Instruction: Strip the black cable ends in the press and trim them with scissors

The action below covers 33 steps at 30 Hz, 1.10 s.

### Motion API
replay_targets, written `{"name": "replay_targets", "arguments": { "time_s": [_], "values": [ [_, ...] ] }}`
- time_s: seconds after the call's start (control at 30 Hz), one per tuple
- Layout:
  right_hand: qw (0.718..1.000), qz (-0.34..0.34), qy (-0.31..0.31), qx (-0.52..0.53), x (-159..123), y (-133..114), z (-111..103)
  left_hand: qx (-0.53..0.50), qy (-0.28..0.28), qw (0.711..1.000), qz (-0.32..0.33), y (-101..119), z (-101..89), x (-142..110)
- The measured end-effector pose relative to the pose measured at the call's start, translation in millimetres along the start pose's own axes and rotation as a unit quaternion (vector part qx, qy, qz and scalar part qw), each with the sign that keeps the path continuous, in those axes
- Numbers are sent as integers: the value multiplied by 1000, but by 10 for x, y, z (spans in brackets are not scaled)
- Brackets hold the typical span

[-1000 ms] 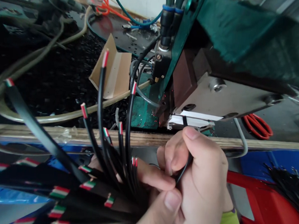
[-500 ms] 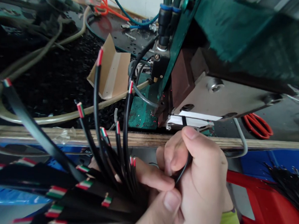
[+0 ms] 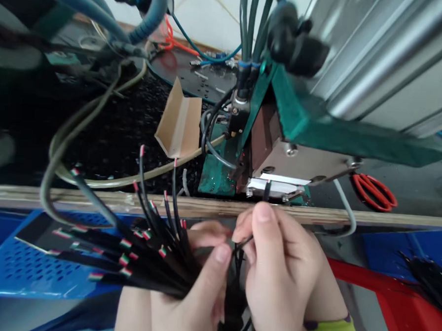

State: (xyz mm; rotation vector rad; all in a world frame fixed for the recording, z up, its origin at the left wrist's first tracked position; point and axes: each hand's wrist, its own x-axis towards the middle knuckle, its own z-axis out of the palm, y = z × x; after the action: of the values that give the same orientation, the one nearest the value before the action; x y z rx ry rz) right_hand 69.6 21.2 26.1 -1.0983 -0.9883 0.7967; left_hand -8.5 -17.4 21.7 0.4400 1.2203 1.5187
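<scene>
currently, the right hand (image 3: 282,267) pinches one black cable (image 3: 266,192) between its fingers, tip by white strips (image 3: 286,187); the left hand (image 3: 197,292) curls its fingers around a cable bundle (image 3: 156,271).

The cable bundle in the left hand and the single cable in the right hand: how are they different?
The cable bundle fans out leftward and upward, while the single cable points up at the white strips. The cable bundle shows many coloured tips; the single cable shows only one end. Both are mostly black.

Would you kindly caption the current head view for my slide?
Left hand holding black cables, right hand holding a single cable before a green-framed machine.
</scene>
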Motion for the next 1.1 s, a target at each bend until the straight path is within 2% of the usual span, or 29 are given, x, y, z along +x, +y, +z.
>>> {"name": "replay_targets", "arguments": {
  "time_s": [0.07,0.17,0.3,0.43,0.6,0.77,0.83,0.9,0.97,1.03,1.1],
  "values": [
    [995,-54,-59,-63,-55,5,-104,-2,17,1000,23,12,-46,39],
    [979,-117,-130,-108,-132,-6,-260,5,9,1000,20,34,-121,23],
    [966,-132,-194,-108,-256,-35,-387,37,-25,999,14,41,-203,-61],
    [953,-132,-249,-106,-392,-52,-418,54,-43,997,28,82,-266,-110],
    [944,-133,-280,-113,-504,-69,-388,53,-51,996,41,177,-314,-144],
    [941,-143,-282,-122,-567,-110,-375,34,-78,995,45,135,-390,-169],
    [939,-138,-289,-128,-572,-70,-397,27,-83,995,37,97,-430,-181],
    [932,-109,-304,-161,-542,47,-428,18,-65,997,43,68,-465,-197],
    [902,-36,-332,-274,-463,246,-455,6,-41,997,62,54,-488,-218],
    [841,35,-343,-417,-344,497,-469,1,-35,996,82,49,-501,-242],
    [789,58,-326,-518,-219,738,-479,9,-37,995,92,42,-512,-265]
  ]
}}
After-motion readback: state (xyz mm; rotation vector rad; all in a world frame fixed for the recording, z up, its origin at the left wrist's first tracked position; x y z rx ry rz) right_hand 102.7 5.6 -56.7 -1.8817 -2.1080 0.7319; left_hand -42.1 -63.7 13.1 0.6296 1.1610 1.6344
